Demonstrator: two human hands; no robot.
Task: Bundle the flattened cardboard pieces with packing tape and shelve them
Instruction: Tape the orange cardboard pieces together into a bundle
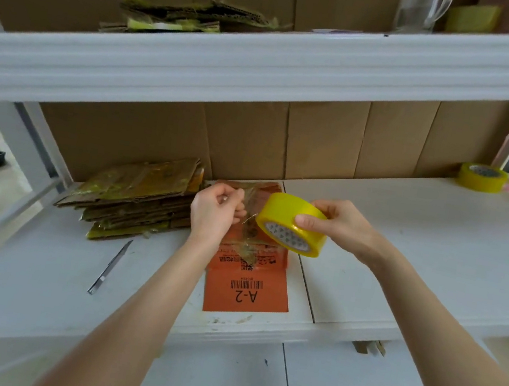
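An orange cardboard piece [248, 294] reading "A-2" under a barcode is lying on the white shelf [403, 248]. Above it, the right hand [337, 225] is gripping a yellow tape roll [291, 228]. The left hand [214, 210] is pinching the roll's clear free end. A taped brown cardboard stack [140, 199] is sitting just left.

The 2 bare forearms rise from below and converge on the tape roll [288, 221]. The right hand [340, 225] grips the roll from its right side, thumb laid across the near rim and fingers [322, 207] curled over the far rim. The left hand [215, 212] sits just left of the roll, back toward the camera, its curled fingers pinching the clear tape strip [251, 218] that runs to the roll.
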